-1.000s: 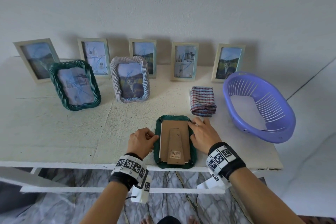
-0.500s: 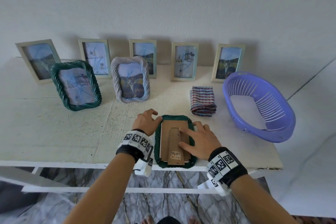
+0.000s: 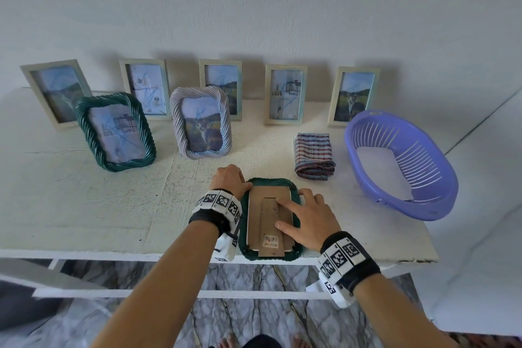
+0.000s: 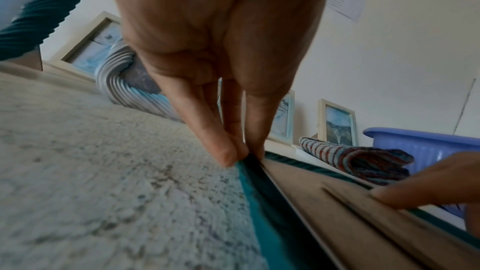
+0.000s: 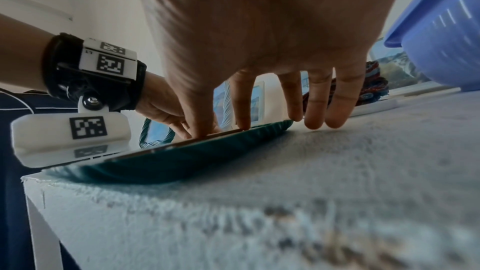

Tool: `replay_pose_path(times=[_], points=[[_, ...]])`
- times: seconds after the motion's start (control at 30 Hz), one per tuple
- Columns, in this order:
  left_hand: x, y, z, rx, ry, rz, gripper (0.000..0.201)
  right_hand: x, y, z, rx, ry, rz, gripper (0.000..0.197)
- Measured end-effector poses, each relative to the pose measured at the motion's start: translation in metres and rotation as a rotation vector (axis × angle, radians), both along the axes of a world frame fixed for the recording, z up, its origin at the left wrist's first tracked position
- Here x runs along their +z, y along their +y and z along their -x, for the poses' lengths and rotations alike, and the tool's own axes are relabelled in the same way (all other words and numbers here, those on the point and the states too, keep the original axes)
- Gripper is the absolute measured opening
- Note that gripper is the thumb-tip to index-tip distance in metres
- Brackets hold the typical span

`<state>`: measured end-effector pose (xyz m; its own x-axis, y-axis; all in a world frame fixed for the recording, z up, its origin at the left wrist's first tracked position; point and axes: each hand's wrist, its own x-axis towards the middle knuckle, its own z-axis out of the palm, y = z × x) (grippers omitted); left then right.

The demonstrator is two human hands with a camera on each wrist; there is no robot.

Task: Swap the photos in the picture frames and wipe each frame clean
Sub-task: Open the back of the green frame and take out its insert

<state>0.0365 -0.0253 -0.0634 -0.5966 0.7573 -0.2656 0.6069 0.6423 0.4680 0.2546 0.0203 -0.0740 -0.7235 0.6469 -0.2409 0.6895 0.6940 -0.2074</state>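
My left hand [image 3: 230,179] pinched the face-down green frame's [image 3: 295,198] edge; my right hand [image 3: 308,217] pressed its backing [image 3: 258,217], fingers [image 5: 315,110] spread.

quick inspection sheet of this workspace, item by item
surface: rough white-painted table, bare patches speckled
job's things: dark green rope-edged frame lying face down at the near edge, brown cardboard backing up; seven more frames standing behind; folded striped cloth beside it
clutter: purple slotted plastic basket holding a white sheet
grippers: left hand pinches the frame's top left edge; right hand lies flat on the backing, fingers straight
cables: nothing seen
surroundings: plain white wall, marbled floor below
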Motion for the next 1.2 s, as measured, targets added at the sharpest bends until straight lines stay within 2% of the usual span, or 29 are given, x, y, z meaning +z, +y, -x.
replay_pose_path(times=[0.17,0.27,0.37,0.47,0.6,0.73,1.03,1.13,1.2], points=[[-0.003,-0.008,0.007,-0.039,-0.086,-0.028,0.018,0.0,-0.001,-0.001,0.006,-0.001,-0.004,0.06],[0.001,-0.017,0.009,-0.084,-0.154,-0.029,0.005,0.001,0.0,-0.002,0.016,0.002,0.003,0.06],[0.0,-0.034,-0.001,-0.168,-0.063,0.009,0.039,0.002,0.002,-0.006,0.011,0.083,0.076,0.06],[-0.007,-0.057,-0.016,-0.21,0.019,-0.018,0.061,0.003,-0.001,-0.017,0.006,0.217,0.107,0.053],[-0.018,-0.075,-0.028,-0.226,0.006,-0.039,0.075,-0.002,-0.013,-0.037,0.162,0.289,0.125,0.026],[-0.02,-0.077,-0.034,-0.241,0.032,-0.02,0.094,-0.007,-0.016,-0.046,0.216,0.227,0.222,0.031],[-0.017,-0.077,-0.043,-0.256,0.127,0.045,0.094,0.001,-0.013,-0.041,0.306,0.228,0.175,0.036],[-0.017,-0.077,-0.044,-0.252,0.134,0.045,0.096,0.002,-0.012,-0.039,0.358,0.22,0.149,0.043],[-0.017,-0.076,-0.044,-0.253,0.138,0.051,0.096,0.002,-0.01,-0.036,0.38,0.203,0.124,0.04]])
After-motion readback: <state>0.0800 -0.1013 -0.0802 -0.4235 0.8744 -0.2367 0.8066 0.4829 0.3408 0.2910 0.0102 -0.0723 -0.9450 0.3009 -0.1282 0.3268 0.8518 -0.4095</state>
